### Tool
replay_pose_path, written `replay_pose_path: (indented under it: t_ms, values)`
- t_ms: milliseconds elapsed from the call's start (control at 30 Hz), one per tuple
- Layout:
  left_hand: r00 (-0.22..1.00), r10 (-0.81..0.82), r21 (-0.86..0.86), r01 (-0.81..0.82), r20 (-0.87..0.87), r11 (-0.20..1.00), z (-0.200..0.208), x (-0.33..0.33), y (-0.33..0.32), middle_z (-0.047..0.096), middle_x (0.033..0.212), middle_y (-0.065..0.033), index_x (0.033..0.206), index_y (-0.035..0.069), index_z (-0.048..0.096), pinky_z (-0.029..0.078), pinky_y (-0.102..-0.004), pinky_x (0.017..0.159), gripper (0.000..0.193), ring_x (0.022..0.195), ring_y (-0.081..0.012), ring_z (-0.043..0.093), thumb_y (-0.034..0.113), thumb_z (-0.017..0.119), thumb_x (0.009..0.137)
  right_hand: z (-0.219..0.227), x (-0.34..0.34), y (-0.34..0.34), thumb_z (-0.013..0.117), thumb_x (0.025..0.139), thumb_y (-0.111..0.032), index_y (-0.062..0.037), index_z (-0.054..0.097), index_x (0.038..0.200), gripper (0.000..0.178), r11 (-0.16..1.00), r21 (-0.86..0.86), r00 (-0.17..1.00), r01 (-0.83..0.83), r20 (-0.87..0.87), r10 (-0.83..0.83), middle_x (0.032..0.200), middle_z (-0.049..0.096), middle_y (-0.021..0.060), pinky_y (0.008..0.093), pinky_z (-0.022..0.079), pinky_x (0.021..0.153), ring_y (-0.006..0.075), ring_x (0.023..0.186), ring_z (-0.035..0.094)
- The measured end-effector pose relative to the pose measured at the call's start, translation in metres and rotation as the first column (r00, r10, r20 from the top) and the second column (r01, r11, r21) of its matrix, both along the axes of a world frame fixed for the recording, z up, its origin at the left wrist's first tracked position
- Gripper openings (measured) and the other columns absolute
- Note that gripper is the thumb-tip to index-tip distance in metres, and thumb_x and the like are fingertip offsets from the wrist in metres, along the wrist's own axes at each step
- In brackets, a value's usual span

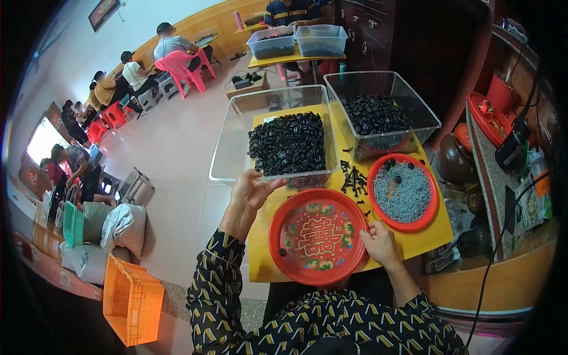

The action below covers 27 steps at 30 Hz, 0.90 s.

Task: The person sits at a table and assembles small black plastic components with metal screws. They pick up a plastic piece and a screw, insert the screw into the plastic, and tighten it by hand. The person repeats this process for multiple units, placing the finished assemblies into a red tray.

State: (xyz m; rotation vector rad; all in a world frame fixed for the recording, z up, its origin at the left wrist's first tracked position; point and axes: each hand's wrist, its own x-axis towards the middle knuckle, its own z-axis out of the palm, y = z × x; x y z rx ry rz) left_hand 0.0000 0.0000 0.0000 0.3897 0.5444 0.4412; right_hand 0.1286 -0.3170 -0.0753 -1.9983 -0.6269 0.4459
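A round red tray (319,277) with a printed floral pattern lies at the front of the yellow board, a small black piece (282,252) inside its left side. My right hand (380,244) grips the tray's right rim. My left hand (251,193) is open, fingers apart, at the near rim of a clear plastic bin (236,118) heaped with small black plastic parts (287,144). Whether it touches the bin I cannot tell. To the right, a smaller red tray (371,189) holds many grey screws (405,192) and a few black pieces. Loose black parts (354,180) lie between the trays and the bins.
A second clear bin (426,121) of black parts stands at the back right. Beyond it, a person sits at a table with two tubs (321,41). An orange crate (133,302) and white sacks (124,228) are on the left. A cluttered counter (488,195) borders the right, with a hanging cable.
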Motion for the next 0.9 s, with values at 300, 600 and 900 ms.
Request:
replay_pose_path:
  t_ms: [300, 600, 900]
  values:
    - [0.991, 0.129, 0.194, -0.133, 0.035, 0.972, -0.016, -0.029, 0.006, 0.028, 0.113, -0.0402, 0.096, -0.02, 0.026, 0.042, -0.054, 0.086, 0.035, 0.102, -0.054, 0.039, 0.002, 0.041, 0.073, 0.006, 0.004, 0.023, 0.062, 0.074, -0.016, 0.0035, 0.053, 0.089, 0.026, 1.0, -0.021, 0.993, -0.015, 0.115, 0.017, 0.062, 0.057, 0.0129, 0.0339, 0.043, 0.049, 0.0227, 0.054, 0.057]
    - [0.989, 0.118, 0.391, -0.146, 0.095, 0.909, -0.014, -0.045, 0.017, 0.054, 0.091, -0.0305, 0.072, -0.009, 0.049, 0.046, -0.0491, 0.08, 0.014, 0.086, -0.0457, 0.055, 0.003, 0.042, 0.074, 0.014, 0.004, 0.04, 0.06, 0.076, -0.015, 0.003, 0.054, 0.088, 0.023, 0.998, -0.054, 0.974, -0.025, 0.224, 0.037, 0.057, 0.055, 0.0114, 0.0338, 0.041, 0.046, 0.0225, 0.049, 0.054]
    - [0.972, 0.194, 0.462, -0.234, 0.134, 0.856, 0.01, -0.065, -0.004, 0.051, 0.09, -0.0362, 0.092, -0.015, 0.036, 0.051, -0.0483, 0.073, 0.025, 0.08, -0.0466, 0.057, -0.002, 0.038, 0.07, 0.041, 0.0, 0.039, 0.057, 0.077, -0.009, 0.0053, 0.051, 0.094, 0.023, 0.995, -0.09, 0.9, -0.042, 0.43, 0.077, 0.081, 0.054, 0.0172, 0.0342, 0.044, 0.06, 0.0263, 0.07, 0.054]
